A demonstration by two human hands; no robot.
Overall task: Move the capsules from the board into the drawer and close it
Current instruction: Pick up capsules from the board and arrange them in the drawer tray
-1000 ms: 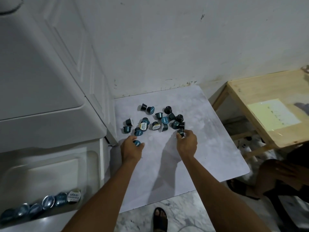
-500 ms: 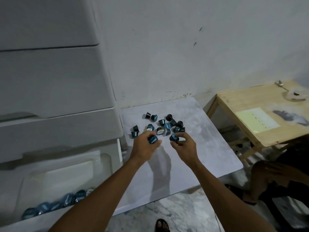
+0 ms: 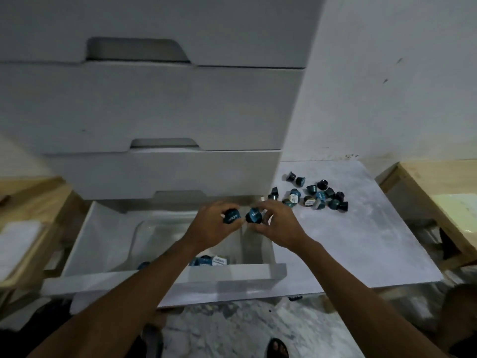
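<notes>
Since half a second ago both hands have swung left, away from the pile on the board, and now hang over the open drawer, each having brought a capsule along. The left hand (image 3: 214,228) pinches a teal capsule (image 3: 231,215) between thumb and fingertips, its printed side turned toward the camera. The right hand (image 3: 280,226) pinches a second capsule (image 3: 254,215) in the same way. The two capsules are just beside each other, above the far right part of the drawer (image 3: 165,276). This is the lowest drawer of a white cabinet (image 3: 154,107), and it is pulled out toward the near side. The drawers above it are pushed in. A few stored capsules (image 3: 210,260) lie against the drawer's near wall, partly hidden by the left forearm. The remaining pile of capsules (image 3: 316,197) sits on the far left part of the grey board (image 3: 361,241), just right of the cabinet, some on end and some on their sides. The board lies on a marbled floor (image 3: 245,326), with its far edge at the white wall (image 3: 387,73). A wooden table (image 3: 413,182) stands at the right with a pale yellow sheet (image 3: 459,210) on it, and more light wood (image 3: 33,202) shows at the left. A sandalled foot (image 3: 277,347) is at the near edge.
</notes>
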